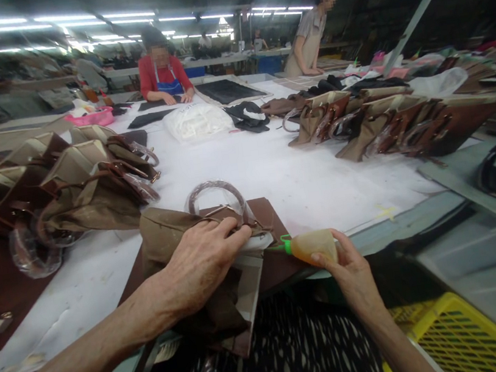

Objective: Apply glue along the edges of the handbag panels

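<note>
My right hand (351, 267) is closed round a squeeze glue bottle (309, 246) with amber liquid inside and a green nozzle. The bottle lies nearly level, its tip pointing left at the edge of a brown handbag (282, 270). My left hand (206, 253) presses over the bag with bent fingers, gripping its brown cloth lining (162, 232) near the opening; the thumb is hidden. A plastic-wrapped round handle (213, 186) stands up behind my fingers. Part of the bag hangs over the table's front edge, above my patterned lap.
More unfinished handbags stand in rows at the left (77, 185) and right (405, 121) of the white table (225, 155). A white plastic bag (197, 121) lies further back. Two people work across the table. Below right is a yellow crate (462, 328).
</note>
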### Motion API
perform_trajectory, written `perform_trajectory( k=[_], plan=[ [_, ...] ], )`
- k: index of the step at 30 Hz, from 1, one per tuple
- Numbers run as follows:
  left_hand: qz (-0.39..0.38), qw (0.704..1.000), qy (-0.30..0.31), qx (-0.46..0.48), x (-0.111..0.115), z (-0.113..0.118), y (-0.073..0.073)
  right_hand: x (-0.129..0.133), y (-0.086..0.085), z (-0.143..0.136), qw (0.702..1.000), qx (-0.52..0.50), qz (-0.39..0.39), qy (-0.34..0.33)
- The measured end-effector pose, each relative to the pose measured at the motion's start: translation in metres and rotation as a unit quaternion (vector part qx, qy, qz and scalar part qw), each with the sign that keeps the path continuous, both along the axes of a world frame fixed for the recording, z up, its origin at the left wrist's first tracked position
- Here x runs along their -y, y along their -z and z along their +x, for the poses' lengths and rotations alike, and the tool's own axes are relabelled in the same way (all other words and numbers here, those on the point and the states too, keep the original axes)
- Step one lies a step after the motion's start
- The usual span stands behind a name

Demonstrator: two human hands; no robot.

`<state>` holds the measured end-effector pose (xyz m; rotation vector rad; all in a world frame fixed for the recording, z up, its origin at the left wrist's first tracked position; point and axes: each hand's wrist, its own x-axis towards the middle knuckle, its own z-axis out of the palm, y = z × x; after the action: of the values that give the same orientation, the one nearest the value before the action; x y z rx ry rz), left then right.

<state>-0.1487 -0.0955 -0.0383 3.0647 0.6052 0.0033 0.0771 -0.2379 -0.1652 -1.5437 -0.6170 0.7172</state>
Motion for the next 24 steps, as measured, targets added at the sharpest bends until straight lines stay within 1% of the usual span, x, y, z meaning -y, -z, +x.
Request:
perform_trajectory(
  k=[3, 6, 15, 21, 24],
  plan=[
    [-0.005, 1.0, 0.001, 0.002, 0.001, -0.002, 0.0, 0.006, -0.008, -0.002, 1.0, -0.016, -0.011, -0.016],
    [-0.006, 1.0, 0.002, 0.006, 0.003, -0.004, 0.001, 0.009, -0.013, -0.001, 1.0, -0.02, -0.023, -0.007],
    [-0.011, 1.0, -0.006, -0.002, 0.005, -0.003, 0.002, 0.013, -0.017, -0.004, 0.999, -0.02, -0.027, -0.013],
    [-0.009, 1.0, -0.005, 0.006, 0.009, -0.008, 0.007, 0.022, -0.022, -0.005, 0.996, -0.06, -0.068, -0.026],
    [-0.006, 1.0, -0.005, 0.006, 0.01, -0.009, 0.008, 0.025, -0.024, -0.008, 0.994, -0.074, -0.076, -0.019]
  ],
)
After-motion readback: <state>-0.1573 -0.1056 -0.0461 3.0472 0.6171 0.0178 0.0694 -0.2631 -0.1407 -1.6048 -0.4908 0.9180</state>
